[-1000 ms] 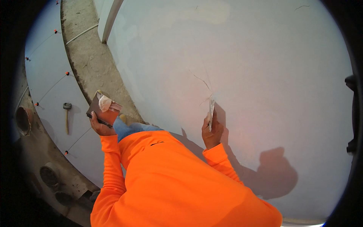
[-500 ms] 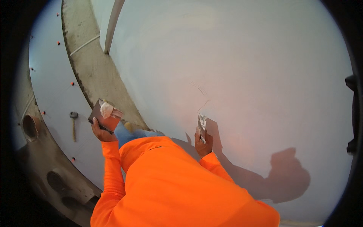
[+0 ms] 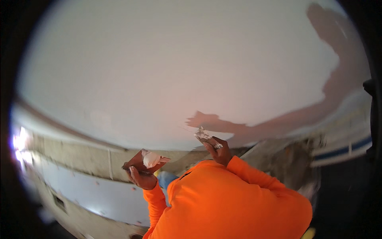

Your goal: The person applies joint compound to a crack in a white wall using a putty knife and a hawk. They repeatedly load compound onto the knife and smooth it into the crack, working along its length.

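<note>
My left hand [image 3: 143, 180] grips a broad, flat putty blade [image 3: 136, 161] by its edge, with a thick lump of white putty [image 3: 151, 159] on its face. In my right hand [image 3: 223, 153] is a putty knife [image 3: 210, 141], its blade smeared with white putty. That blade is up against or very close to the pale, smooth wall [image 3: 167, 75]; I cannot tell whether it touches. Both hands are in front of my body at about the same height, the left one a little lower.
A long whitish panel [image 3: 107, 201] with small orange dots lies along the floor at the lower left. A thin pale pipe [image 3: 110, 164] crosses the bare concrete between panel and wall. Blurred pale material [image 3: 274, 159] sits low at the right. My shadow falls on the wall.
My view has swung round, so the wall now fills the upper part and the floor panel lies lower. My hands have come closer together, both tools still held.
</note>
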The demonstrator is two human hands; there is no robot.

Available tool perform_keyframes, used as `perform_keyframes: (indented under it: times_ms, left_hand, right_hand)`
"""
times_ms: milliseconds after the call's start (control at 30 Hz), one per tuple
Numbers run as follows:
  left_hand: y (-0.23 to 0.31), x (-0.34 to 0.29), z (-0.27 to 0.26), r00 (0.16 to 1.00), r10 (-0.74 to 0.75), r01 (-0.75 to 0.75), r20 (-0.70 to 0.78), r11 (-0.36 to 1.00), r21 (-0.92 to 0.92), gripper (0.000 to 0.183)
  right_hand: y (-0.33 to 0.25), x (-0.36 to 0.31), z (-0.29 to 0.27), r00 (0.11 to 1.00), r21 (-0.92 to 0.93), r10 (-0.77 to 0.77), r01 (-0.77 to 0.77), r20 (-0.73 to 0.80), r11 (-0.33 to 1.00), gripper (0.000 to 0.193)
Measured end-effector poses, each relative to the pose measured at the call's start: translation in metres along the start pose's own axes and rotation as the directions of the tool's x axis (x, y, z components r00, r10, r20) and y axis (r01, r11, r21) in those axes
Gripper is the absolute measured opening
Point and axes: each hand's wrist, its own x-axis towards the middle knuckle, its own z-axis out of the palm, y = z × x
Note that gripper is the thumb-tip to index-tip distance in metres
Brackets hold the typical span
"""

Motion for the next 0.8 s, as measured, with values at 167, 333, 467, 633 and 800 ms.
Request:
perform_keyframes:
  times_ms: [167,333,467,633,800]
  left_hand:
    - [0.055,-0.004,0.03,0.947,0.187,-0.121,0.26,0.961,-0.248,0.045]
    - [0.139,-0.036,0.003,0.894,0.171,-0.074,0.414,0.968,-0.239,0.05]
    - [0.177,-0.08,0.004,0.439,0.347,-0.021,0.829,0.926,-0.376,0.048]
    - [0.164,-0.065,0.04,0.377,0.574,-0.353,0.727,0.814,-0.461,0.046]
    - [0.151,-0.045,0.043,0.466,0.75,-0.555,0.47,0.661,-0.504,0.049]
  right_hand:
    - [0.034,-0.107,0.031,0.863,0.472,0.475,-0.35,-0.174,0.809,0.022]
    - [0.032,-0.217,0.1,0.559,0.876,0.71,0.065,-0.429,0.478,0.035]
    - [0.019,-0.272,0.122,0.359,0.9,0.838,0.303,-0.412,0.313,0.037]
    - [0.017,-0.237,0.138,0.304,0.846,0.873,0.497,-0.381,0.196,0.043]
    - [0.024,-0.209,0.152,0.237,0.727,0.827,0.633,-0.509,0.266,0.033]
